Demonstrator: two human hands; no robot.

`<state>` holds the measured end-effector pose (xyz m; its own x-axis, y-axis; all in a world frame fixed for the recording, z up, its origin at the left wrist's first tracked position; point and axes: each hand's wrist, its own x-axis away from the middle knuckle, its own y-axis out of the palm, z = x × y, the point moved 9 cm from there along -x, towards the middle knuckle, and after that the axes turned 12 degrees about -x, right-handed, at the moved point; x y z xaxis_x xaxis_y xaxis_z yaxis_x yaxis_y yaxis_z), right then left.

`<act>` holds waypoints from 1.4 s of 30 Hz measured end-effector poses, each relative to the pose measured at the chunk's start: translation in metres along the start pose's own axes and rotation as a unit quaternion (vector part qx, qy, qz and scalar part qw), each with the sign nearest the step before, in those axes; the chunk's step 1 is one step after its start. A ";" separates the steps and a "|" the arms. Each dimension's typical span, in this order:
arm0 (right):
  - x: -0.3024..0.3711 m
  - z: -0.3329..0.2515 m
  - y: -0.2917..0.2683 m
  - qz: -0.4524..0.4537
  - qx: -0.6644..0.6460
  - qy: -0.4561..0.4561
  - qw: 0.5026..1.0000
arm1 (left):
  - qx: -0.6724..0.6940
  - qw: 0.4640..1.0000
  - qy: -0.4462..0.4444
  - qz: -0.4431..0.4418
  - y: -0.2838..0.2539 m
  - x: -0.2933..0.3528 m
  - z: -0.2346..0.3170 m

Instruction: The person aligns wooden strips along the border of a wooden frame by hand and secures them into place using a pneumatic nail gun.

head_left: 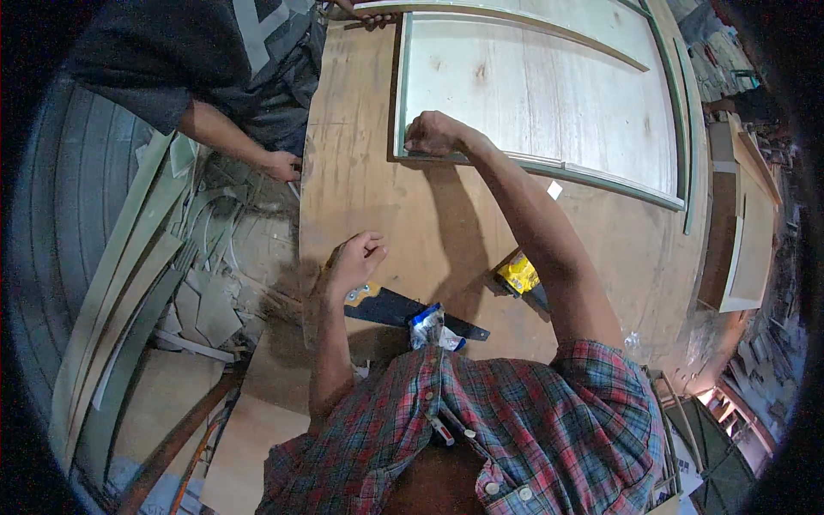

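My right hand (435, 134) is closed, pressed at the near left corner of a shallow frame or panel (562, 112) with a white streaked face and greenish edge strips. What its fingers pinch, if anything, is hidden. My left hand (354, 264) is curled closed over the table, above the yellow handle of a handsaw (390, 306). I cannot make out anything between its fingers. A blue and white packet (427, 329) lies across the saw blade, close to my shirt. A loose wooden strip (592, 47) rests over the panel's far part.
A yellow and black package (518, 273) sits under my right forearm on the plywood table (360, 172). Near the panel lies a small white piece (554, 190). Another person's hand (281, 166) is at the table's left edge. Long boards (129, 283) lean at left; a wooden box (742, 232) stands right.
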<state>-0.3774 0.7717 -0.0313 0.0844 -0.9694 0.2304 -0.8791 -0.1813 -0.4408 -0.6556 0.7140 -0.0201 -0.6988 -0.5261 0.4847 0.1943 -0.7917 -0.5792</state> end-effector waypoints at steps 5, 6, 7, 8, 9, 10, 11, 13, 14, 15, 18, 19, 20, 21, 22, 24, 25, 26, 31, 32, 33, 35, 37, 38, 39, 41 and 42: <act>0.008 -0.002 -0.006 -0.017 0.056 0.016 0.998 | 0.045 0.998 0.047 -0.015 0.003 -0.042 0.046; 0.006 0.003 -0.001 -0.010 -0.023 0.029 0.999 | 0.050 0.996 0.061 -0.030 0.011 -0.048 0.052; -0.004 -0.012 0.003 -0.014 0.053 -0.050 0.997 | 0.086 0.995 0.052 -0.022 0.009 -0.054 0.047; -0.007 -0.006 0.010 -0.006 -0.005 0.001 1.000 | 0.123 0.991 0.043 -0.016 0.010 -0.061 0.043; -0.011 0.003 0.019 0.006 -0.102 -0.011 0.995 | 0.128 0.990 0.055 -0.032 0.017 -0.066 0.048; -0.012 0.002 0.018 0.015 -0.074 0.001 0.997 | 0.133 0.990 0.035 -0.036 0.020 -0.068 0.046; -0.014 0.000 0.019 0.028 -0.043 0.010 0.999 | 0.136 0.990 0.014 -0.041 0.022 -0.069 0.040; -0.006 0.050 0.020 0.135 -0.170 0.059 0.974 | 0.161 0.985 0.056 -0.015 0.031 -0.077 0.038; 0.063 0.176 -0.073 0.396 -0.395 -0.075 0.825 | 0.126 0.979 0.134 -0.092 0.064 -0.111 0.157; 0.017 0.122 -0.029 0.292 -0.242 0.004 0.925 | 0.134 0.990 0.042 -0.030 0.040 -0.094 0.086; 0.013 0.007 0.008 0.158 0.142 0.054 0.976 | 0.115 0.993 0.009 -0.007 0.028 -0.073 0.041; 0.028 -0.013 0.001 0.182 0.163 0.053 0.968 | 0.162 0.987 0.015 -0.012 0.032 -0.081 0.033; 0.055 -0.028 -0.007 0.273 0.149 0.014 0.950 | 0.208 0.978 0.021 -0.019 0.036 -0.089 0.034; 0.087 -0.041 -0.008 0.361 0.134 -0.028 0.923 | 0.196 0.979 0.037 -0.037 0.040 -0.093 0.040; 0.110 -0.049 0.002 0.376 0.094 -0.040 0.921 | 0.215 0.976 0.016 -0.024 0.039 -0.093 0.035; 0.178 -0.059 0.023 0.437 0.048 -0.059 0.896 | 0.238 0.970 0.026 -0.032 0.043 -0.101 0.033; 0.213 -0.065 0.042 0.472 0.037 -0.070 0.878 | 0.222 0.973 0.034 -0.056 0.044 -0.102 0.031; 0.249 -0.063 0.058 0.509 0.003 -0.084 0.857 | 0.233 0.970 0.034 -0.054 0.042 -0.102 0.029; 0.423 -0.060 0.150 0.660 -0.126 -0.028 0.740 | 0.160 0.986 0.049 -0.030 0.042 -0.107 0.043; 0.447 -0.073 0.163 0.675 -0.124 -0.022 0.727 | 0.149 0.986 0.058 -0.044 0.043 -0.107 0.044; 0.476 -0.090 0.172 0.702 -0.085 0.019 0.707 | 0.133 0.987 0.080 -0.034 0.043 -0.110 0.044; 0.519 -0.100 0.197 0.735 -0.045 0.066 0.673 | 0.111 0.987 0.112 -0.032 0.046 -0.119 0.040; 0.550 -0.080 0.238 0.760 -0.056 0.142 0.631 | -0.109 0.967 0.222 0.059 0.036 -0.121 0.053; 0.565 -0.079 0.260 0.769 -0.054 0.150 0.619 | -0.113 0.965 0.232 0.047 0.044 -0.116 0.060; 0.590 -0.072 0.290 0.793 -0.074 0.217 0.565 | -0.178 0.951 0.242 0.066 0.048 -0.108 0.067; 0.640 -0.055 0.356 0.822 -0.134 0.302 0.463 | -0.238 0.931 0.263 0.084 0.062 -0.093 0.086; 0.659 -0.039 0.395 0.830 -0.178 0.320 0.422 | -0.238 0.934 0.259 0.064 0.066 -0.088 0.088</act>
<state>-0.6872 0.0681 -0.0192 -0.8290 0.5505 0.0984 0.4966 0.8056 -0.3231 -0.5207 0.6811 -0.0435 -0.9540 -0.2884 0.0815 0.0565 -0.4402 -0.8961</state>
